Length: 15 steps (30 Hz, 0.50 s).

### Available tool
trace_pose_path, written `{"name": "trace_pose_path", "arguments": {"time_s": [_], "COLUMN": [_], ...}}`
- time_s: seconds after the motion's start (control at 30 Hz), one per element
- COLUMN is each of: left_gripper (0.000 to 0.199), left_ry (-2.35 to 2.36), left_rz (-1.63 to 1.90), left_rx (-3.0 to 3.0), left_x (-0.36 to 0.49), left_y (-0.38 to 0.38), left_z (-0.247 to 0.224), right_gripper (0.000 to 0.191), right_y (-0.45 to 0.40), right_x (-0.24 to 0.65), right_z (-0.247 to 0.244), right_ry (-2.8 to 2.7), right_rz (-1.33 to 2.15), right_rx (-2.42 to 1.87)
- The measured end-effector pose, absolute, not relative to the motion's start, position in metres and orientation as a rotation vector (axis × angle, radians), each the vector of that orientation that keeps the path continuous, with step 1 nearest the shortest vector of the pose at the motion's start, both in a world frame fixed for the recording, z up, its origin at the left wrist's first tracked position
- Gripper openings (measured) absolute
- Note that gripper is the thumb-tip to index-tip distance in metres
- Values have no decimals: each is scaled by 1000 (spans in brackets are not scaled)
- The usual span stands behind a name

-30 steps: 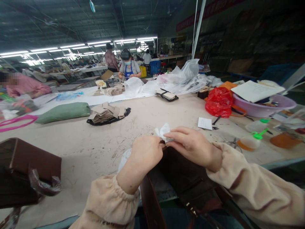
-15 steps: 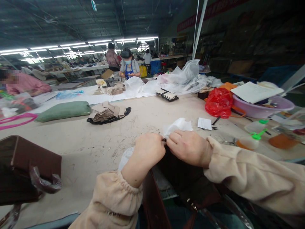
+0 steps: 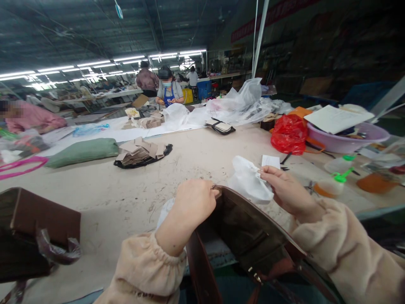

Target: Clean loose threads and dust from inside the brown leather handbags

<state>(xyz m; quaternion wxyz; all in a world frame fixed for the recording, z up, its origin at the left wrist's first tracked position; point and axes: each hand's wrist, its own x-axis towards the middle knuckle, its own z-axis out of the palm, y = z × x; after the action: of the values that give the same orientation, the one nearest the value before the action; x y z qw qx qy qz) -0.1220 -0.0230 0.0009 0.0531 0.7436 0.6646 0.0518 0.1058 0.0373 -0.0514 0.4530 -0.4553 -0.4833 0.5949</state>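
A dark brown bag (image 3: 253,223) hangs open at the near table edge, its inside facing me. My left hand (image 3: 198,202) is closed round the bag's top rim at its left corner. To the right, my right hand (image 3: 286,188) pinches the edge of a crumpled white sheet (image 3: 248,179), thin like tissue or plastic, above the table beyond the bag's rim. That hand no longer touches the bag. Another whitish piece shows partly behind my left wrist.
On the table (image 3: 126,202), a second brown bag (image 3: 47,219) lies left. Farther back are a green cushion (image 3: 84,152), stacked beige pieces (image 3: 139,152) and a red plastic bag (image 3: 288,134). Green-capped bottles (image 3: 332,185) and a purple basin (image 3: 348,141) stand right. People sit across the table.
My right hand has left the bag's rim and moved right with the white sheet in its fingers. The bag's mouth now shows wide open. My left hand has stayed at the rim.
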Motion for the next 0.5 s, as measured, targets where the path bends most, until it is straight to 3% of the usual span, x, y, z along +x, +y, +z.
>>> {"name": "trace_pose_path", "arguments": {"time_s": [0.17, 0.27, 0.5], "left_gripper": [33, 25, 37], "left_ry": [1944, 1721, 1327], "left_rz": [230, 398, 512], "left_rx": [2241, 2174, 2048], "left_x": [-128, -138, -153], "left_y": [-24, -25, -26], "left_z": [0, 2, 11], "right_gripper": [39, 31, 30], "right_y": [34, 30, 26], "right_x": [104, 99, 86], "right_z": [-70, -87, -129], "right_ry": [-1066, -872, -786], "right_rz": [1406, 1428, 1498], "right_rx": [-1115, -1150, -1065]}}
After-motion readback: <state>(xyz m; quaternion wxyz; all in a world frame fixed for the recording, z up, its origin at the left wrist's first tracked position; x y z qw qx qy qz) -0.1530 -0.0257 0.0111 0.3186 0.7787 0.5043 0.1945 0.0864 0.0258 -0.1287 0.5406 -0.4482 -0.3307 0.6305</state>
